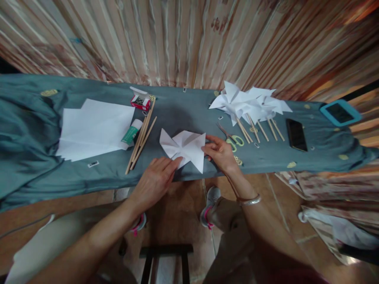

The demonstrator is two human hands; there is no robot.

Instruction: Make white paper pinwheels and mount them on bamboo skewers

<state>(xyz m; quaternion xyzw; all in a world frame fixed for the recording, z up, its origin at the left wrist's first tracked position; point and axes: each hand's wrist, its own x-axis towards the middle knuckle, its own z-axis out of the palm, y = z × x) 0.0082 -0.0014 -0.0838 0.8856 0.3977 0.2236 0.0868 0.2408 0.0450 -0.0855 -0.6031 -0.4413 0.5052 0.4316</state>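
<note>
A white folded paper pinwheel lies at the near edge of the cloth-covered table, between my hands. My left hand has its fingers closed at the pinwheel's lower left edge, some of them hidden under the palm. On the right, my right hand pinches a corner of the same pinwheel between thumb and fingers. Scissors with light green handles rest just beyond my right hand. Several wooden sticks lie beyond my left hand, beside a green and white glue stick.
White paper sheets are stacked at the left. An opened small red box stands at the back. Several finished pinwheels on sticks are heaped at the back right, near a dark phone and a blue-framed device. Curtains hang behind.
</note>
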